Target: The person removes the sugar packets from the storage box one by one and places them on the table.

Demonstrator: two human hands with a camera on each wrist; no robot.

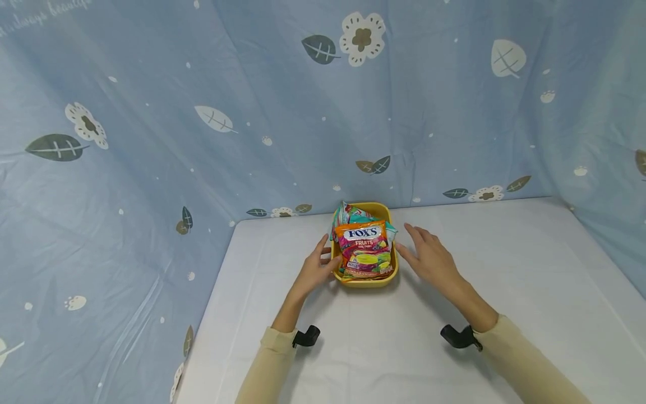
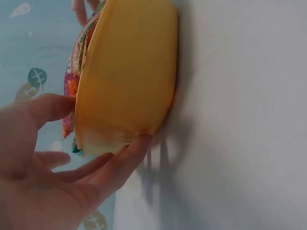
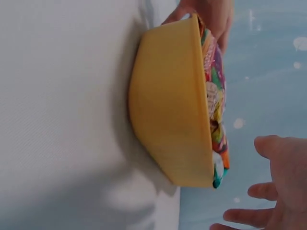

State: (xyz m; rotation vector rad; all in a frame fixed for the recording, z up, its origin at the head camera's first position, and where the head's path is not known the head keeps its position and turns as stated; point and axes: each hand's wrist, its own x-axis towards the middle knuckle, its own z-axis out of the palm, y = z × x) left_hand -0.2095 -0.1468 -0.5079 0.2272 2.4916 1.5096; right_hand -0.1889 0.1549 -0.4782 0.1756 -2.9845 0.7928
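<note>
A yellow plastic tub (image 1: pixel 365 284) stands on the white table near the back, packed with snack bags. On top lies an orange and purple Fox's Fruits candy bag (image 1: pixel 364 249); a teal and pink bag (image 1: pixel 348 215) sticks up behind it. My left hand (image 1: pixel 315 269) holds the tub's left side, thumb over the rim and fingertips against the outer wall, as the left wrist view shows. Off the tub's right side, my right hand (image 1: pixel 431 261) is spread, its fingers apart from the wall and nothing in them. The right wrist view shows a gap between the thumb (image 3: pixel 268 145) and the tub.
White cloth (image 1: pixel 353 348) covers the table. Just behind the tub hangs a blue curtain (image 1: pixel 282 140) with leaves and flowers, which also runs along the left and right sides. Black wrist mounts (image 1: pixel 307 336) sit at both sleeve cuffs.
</note>
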